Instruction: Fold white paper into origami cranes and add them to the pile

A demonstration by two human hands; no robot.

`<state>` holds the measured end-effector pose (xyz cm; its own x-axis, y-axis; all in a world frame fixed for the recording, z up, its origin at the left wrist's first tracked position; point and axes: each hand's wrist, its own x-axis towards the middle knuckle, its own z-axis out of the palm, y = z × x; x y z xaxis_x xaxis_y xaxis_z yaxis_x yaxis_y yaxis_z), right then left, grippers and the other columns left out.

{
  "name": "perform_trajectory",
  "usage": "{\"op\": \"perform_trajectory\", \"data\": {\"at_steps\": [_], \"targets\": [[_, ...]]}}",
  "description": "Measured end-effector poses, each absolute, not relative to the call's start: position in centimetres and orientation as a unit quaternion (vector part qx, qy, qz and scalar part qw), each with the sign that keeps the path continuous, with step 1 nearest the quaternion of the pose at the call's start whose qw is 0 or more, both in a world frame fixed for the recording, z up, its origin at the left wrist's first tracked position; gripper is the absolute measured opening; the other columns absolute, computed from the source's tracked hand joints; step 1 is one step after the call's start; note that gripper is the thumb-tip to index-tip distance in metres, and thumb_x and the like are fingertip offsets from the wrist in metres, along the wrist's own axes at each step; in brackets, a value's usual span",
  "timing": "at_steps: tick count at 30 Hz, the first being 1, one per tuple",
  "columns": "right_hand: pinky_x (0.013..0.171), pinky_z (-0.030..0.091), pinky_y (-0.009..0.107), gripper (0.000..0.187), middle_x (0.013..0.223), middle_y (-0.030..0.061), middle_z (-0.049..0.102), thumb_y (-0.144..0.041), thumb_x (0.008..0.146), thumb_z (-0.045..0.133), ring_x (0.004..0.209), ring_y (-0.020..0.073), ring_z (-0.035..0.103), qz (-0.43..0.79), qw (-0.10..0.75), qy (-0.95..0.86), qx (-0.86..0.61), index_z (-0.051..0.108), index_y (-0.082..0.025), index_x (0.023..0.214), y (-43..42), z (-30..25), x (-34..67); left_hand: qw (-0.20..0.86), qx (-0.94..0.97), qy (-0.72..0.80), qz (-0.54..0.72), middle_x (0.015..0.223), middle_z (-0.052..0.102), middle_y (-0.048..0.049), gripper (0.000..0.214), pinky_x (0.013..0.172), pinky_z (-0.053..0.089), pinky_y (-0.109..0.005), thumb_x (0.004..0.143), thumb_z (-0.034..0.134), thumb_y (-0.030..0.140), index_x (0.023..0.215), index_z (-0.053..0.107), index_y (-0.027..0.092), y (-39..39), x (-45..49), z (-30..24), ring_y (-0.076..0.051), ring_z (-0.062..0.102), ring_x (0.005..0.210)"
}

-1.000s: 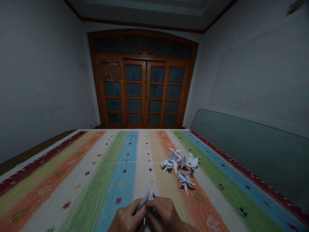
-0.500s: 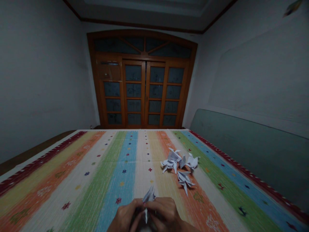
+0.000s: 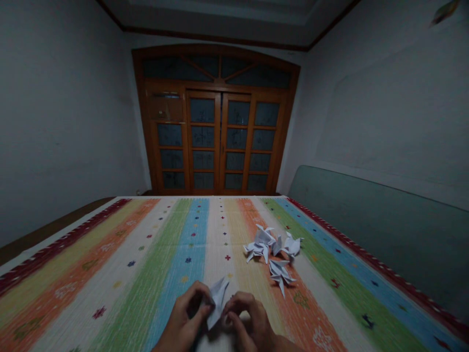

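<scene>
Between the fingers and thumb of my left hand (image 3: 188,313), a piece of white folded paper (image 3: 219,300) is pinched by its left side. It stands tilted, with a narrow point toward the upper right and a broader part below. My right hand (image 3: 251,318) is at the paper's right edge, its fingers and thumb curled together. Whether those fingertips grip a part of the paper is too dark and small to tell. Farther off to the right, several white origami cranes (image 3: 264,239) lie in a cluster, and one crane (image 3: 280,274) sits nearest to me.
Under everything spreads a striped, multicoloured tablecloth (image 3: 168,264) with small woven motifs. A pale green panel (image 3: 366,210) rises along the table's right side. Beyond the far edge stand wooden doors with glass panes (image 3: 222,142).
My hands have moved apart slightly, my left hand up and leftward. The folded paper has turned so that a broader white face shows. The cranes have stayed put.
</scene>
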<state>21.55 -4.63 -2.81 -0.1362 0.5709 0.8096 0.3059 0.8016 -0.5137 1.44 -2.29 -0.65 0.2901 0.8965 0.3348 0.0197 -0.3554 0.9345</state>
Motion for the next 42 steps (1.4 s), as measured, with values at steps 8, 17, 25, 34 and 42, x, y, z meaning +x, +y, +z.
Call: {"op": "perform_trajectory", "data": {"at_steps": [8,17,25,34,42], "targets": [[0.053,0.056,0.02,0.029,0.093,0.0047,0.071,-0.024,0.1,0.057,0.062,0.0145,0.07,0.223,0.591,-0.706,-0.321,0.049,-0.026,0.128,-3.7,-2.8,21.4,0.638,0.575,0.253,0.445,0.084,0.064,-0.0005,0.045,0.07,0.043,-0.026,0.074,0.089,0.052,0.09,0.061,0.021,-1.4,1.4,-0.8,-0.018,0.058,0.079],[0.061,0.051,0.023,0.013,0.075,0.002,0.069,-0.01,0.087,0.059,0.066,0.0158,0.066,0.182,0.557,-0.754,-0.296,0.064,-0.022,0.088,-3.6,-1.8,21.4,0.713,0.544,0.209,0.391,0.078,0.067,0.0026,0.048,0.067,0.042,-0.024,0.073,0.093,0.043,0.095,0.055,0.024,-1.4,1.2,-0.5,-0.016,0.064,0.075],[0.062,0.048,0.023,0.018,0.066,0.0016,0.069,-0.01,0.08,0.07,0.064,0.0152,0.065,0.255,0.571,-0.725,-0.291,0.065,-0.019,0.066,-3.4,-0.7,21.3,0.719,0.534,0.205,0.394,0.089,0.069,0.0,0.051,0.065,0.044,-0.023,0.07,0.096,0.04,0.094,0.055,0.022,-1.4,1.3,-0.6,-0.014,0.066,0.073],[0.058,0.05,0.023,0.009,0.066,0.0032,0.072,-0.011,0.069,0.072,0.062,0.0164,0.067,0.394,0.569,-0.637,-0.339,0.073,-0.018,0.063,-2.7,-2.0,21.1,0.725,0.516,0.209,0.405,0.085,0.069,-0.0005,0.055,0.056,0.047,-0.019,0.07,0.096,0.039,0.093,0.048,0.022,-1.0,1.8,-1.3,-0.013,0.069,0.066],[0.059,0.05,0.023,0.013,0.065,0.001,0.073,-0.01,0.064,0.065,0.059,0.0156,0.065,0.462,0.538,-0.591,-0.385,0.074,-0.018,0.065,-3.0,-1.7,20.9,0.724,0.512,0.239,0.395,0.08,0.07,0.0019,0.062,0.048,0.052,-0.018,0.065,0.097,0.038,0.09,0.042,0.025,-1.4,2.3,-1.3,-0.01,0.063,0.052]]}}
